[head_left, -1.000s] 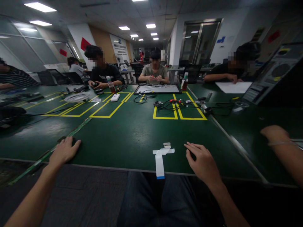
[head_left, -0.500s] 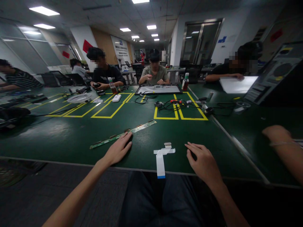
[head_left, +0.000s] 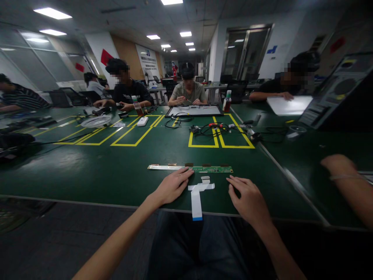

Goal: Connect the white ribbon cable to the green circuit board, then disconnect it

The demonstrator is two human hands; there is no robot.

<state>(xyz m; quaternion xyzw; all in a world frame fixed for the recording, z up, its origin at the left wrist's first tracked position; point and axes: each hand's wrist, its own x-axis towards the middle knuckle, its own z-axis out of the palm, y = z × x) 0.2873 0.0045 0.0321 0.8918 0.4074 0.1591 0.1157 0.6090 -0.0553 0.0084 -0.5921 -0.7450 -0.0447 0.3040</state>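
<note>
A long, narrow green circuit board [head_left: 214, 169] lies on the green table, nearly parallel to its front edge. The fingertips of my left hand [head_left: 175, 184] touch the board near its middle, the fingers stretched out over it. Just in front of the board is a white ribbon cable [head_left: 196, 202], folded crosswise, with a connector at its far end and a blue tip at the table edge. My right hand [head_left: 246, 194] rests on the table to the right of the cable, fingers extended and holding nothing.
Across the table [head_left: 87, 167], a person works at a flat panel [head_left: 198, 111]. Black cables with a red tool [head_left: 215, 125] lie inside yellow tape outlines. Bottles stand farther back. At the right are a computer case [head_left: 338, 93] and another person's arm [head_left: 346, 175].
The circuit board has turned from slanting to nearly level and shifted right, close behind the ribbon cable. My left hand has moved right with it. My right hand has barely moved.
</note>
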